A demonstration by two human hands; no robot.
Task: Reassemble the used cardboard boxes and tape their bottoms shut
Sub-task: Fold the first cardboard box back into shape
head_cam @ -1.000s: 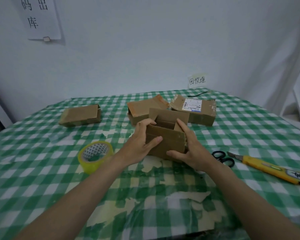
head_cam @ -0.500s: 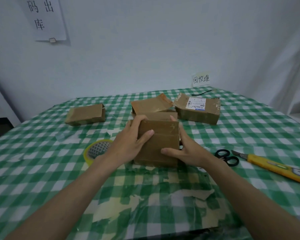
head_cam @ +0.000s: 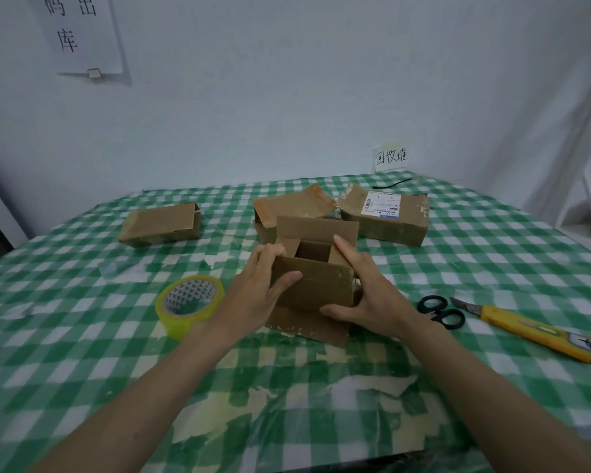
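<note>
Half a second earlier the small cardboard box (head_cam: 316, 281) had shown a closed brown face between the hands; now its flaps stood open, the far flap upright and the hollow inside visible. It sat at the middle of the table (head_cam: 82, 336), on a flat piece of cardboard. The left hand (head_cam: 256, 295) gripped its left side, thumb laid across the front panel and fingers curled over the top edge. The right hand (head_cam: 372, 295) gripped the right side, fingers together along the wall and thumb at the lower front corner.

A green-and-white checked cloth under clear plastic covered the table, with pale worn patches near the front. A tape roll (head_cam: 189, 303) lay just left of the box; scissors (head_cam: 440, 312) and a yellow utility knife (head_cam: 539, 331) lay to the right. Three more boxes (head_cam: 161, 225) sat farther back. A paper sign (head_cam: 82, 32) hung on the plain pale wall, its top cut off by the frame. The scissor blades were hidden behind the right wrist.
</note>
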